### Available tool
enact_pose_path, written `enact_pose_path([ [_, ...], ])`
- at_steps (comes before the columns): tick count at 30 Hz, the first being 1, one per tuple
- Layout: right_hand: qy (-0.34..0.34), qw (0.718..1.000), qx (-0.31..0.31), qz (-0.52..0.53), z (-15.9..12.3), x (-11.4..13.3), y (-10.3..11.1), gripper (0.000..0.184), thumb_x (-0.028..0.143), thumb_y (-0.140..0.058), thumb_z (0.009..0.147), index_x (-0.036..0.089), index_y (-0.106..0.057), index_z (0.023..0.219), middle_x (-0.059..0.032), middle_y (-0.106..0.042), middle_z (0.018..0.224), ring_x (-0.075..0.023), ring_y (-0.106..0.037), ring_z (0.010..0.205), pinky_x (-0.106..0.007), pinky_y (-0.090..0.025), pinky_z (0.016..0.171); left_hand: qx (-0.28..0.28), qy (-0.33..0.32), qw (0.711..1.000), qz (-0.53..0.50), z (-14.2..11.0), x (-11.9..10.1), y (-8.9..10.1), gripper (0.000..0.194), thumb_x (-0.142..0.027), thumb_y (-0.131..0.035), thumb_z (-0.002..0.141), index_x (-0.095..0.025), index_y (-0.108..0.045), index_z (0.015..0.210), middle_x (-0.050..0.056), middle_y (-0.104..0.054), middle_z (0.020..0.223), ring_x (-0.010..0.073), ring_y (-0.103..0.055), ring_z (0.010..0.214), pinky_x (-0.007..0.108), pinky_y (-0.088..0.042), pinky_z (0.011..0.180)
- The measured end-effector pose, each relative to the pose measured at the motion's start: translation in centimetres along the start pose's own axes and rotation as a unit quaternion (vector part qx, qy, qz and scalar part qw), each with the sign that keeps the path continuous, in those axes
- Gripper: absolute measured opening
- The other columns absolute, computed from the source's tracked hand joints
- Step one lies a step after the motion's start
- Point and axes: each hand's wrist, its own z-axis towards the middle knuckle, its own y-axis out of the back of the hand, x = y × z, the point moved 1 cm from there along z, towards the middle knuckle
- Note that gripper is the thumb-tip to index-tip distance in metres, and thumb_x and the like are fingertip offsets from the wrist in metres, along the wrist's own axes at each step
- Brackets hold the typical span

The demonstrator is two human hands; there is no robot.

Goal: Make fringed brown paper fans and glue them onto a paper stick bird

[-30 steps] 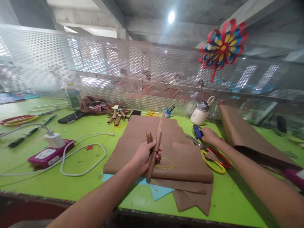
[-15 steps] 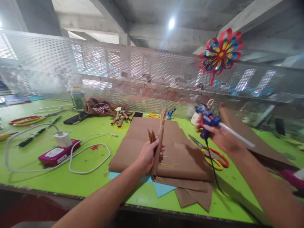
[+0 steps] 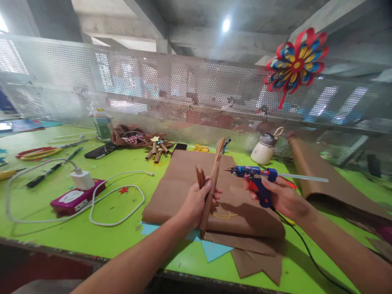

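Observation:
My left hand (image 3: 196, 201) is closed round a rolled brown paper tube (image 3: 213, 183) held upright, with a small folded brown paper piece (image 3: 200, 176) pinched beside it and a yellow thread (image 3: 223, 212) trailing from it. My right hand (image 3: 283, 197) grips a blue hot glue gun (image 3: 255, 176) with a white glue stick at its back. The gun's nozzle points left, a short way from the tube's upper part. Both hands hover over a stack of brown paper sheets (image 3: 241, 204) on the green table (image 3: 61, 228).
A pink box (image 3: 75, 199) with a white charger and looped cable lies at left. Beyond are a phone (image 3: 99, 151), small paper rolls (image 3: 156, 150), a white pot (image 3: 265, 149) and a brown paper roll (image 3: 324, 179). A perforated metal screen with a paper pinwheel (image 3: 295, 61) backs the table.
My right hand reached to the glue gun on the table, lifted it, and brought it leftward so that its nozzle now points at the tube. My left hand raised the tube slightly.

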Motion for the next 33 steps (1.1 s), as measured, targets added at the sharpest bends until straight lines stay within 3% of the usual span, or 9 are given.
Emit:
enact_pose_path([
  [4, 0.03, 0.993, -0.04, -0.112, -0.2, -1.3, -0.6, 0.038, 0.048, -0.046, 0.084, 0.017, -0.063, 0.099, -0.0106, -0.066, 0.094, -0.0185, -0.06, 0.074, -0.029, -0.047, 0.062, 0.006, 0.004, 1.0, -0.008, -0.1, 0.3, 0.0, 0.024, -0.032, -0.056, 0.079, -0.013, -0.055, 0.092, 0.007, -0.063, 0.076, 0.0095, -0.055, 0.057, 0.019, -0.043, 0.05],
  [7, 0.059, 0.966, -0.05, -0.246, -0.1, -2.0, -1.2, 0.042, 0.052, -0.043, 0.084, 0.017, -0.066, 0.09, -0.0096, -0.066, 0.092, -0.0215, -0.06, 0.084, -0.03, -0.048, 0.067, 0.005, 0.005, 1.0, -0.011, 0.0, 0.5, 0.1, 0.023, -0.033, -0.055, 0.08, -0.012, -0.055, 0.09, 0.007, -0.063, 0.077, 0.0095, -0.055, 0.057, 0.019, -0.043, 0.051],
  [11, 0.079, 0.937, -0.061, -0.336, -0.2, -2.0, -1.5, 0.046, 0.054, -0.039, 0.085, 0.018, -0.069, 0.086, -0.0062, -0.066, 0.085, -0.0193, -0.058, 0.078, -0.03, -0.047, 0.07, 0.001, 0.012, 1.0, 0.002, 0.0, 0.5, 0.2, 0.022, -0.031, -0.054, 0.08, -0.012, -0.056, 0.091, 0.007, -0.063, 0.076, 0.0089, -0.054, 0.054, 0.019, -0.043, 0.051],
  [18, 0.062, 0.924, -0.083, -0.367, -0.6, -3.1, -0.9, 0.047, 0.054, -0.04, 0.084, 0.017, -0.069, 0.083, -0.0029, -0.064, 0.073, -0.0159, -0.054, 0.064, -0.027, -0.044, 0.059, 0.002, 0.021, 1.0, 0.001, 0.0, 0.6, 0.1, 0.021, -0.03, -0.054, 0.081, -0.012, -0.056, 0.092, 0.007, -0.063, 0.075, 0.0099, -0.056, 0.057, 0.019, -0.043, 0.05],
  [27, 0.071, 0.935, -0.057, -0.342, -0.3, -3.3, -1.0, 0.044, 0.051, -0.037, 0.086, 0.018, -0.065, 0.078, -0.0048, -0.067, 0.087, -0.0214, -0.059, 0.084, -0.031, -0.045, 0.079, 0.01, 0.015, 1.0, 0.003, 0.1, 0.8, 0.2, 0.024, -0.033, -0.056, 0.079, -0.013, -0.055, 0.091, 0.007, -0.063, 0.077, 0.0098, -0.055, 0.057, 0.019, -0.043, 0.051],
  [33, 0.09, 0.933, -0.054, -0.343, -0.6, -3.2, -1.1, 0.043, 0.05, -0.037, 0.087, 0.018, -0.064, 0.075, -0.0052, -0.066, 0.086, -0.0208, -0.058, 0.085, -0.032, -0.043, 0.082, 0.003, 0.023, 1.0, 0.012, 0.0, 0.7, 0.1, 0.024, -0.031, -0.056, 0.079, -0.012, -0.056, 0.093, 0.007, -0.062, 0.075, 0.0095, -0.055, 0.056, 0.019, -0.043, 0.049],
])
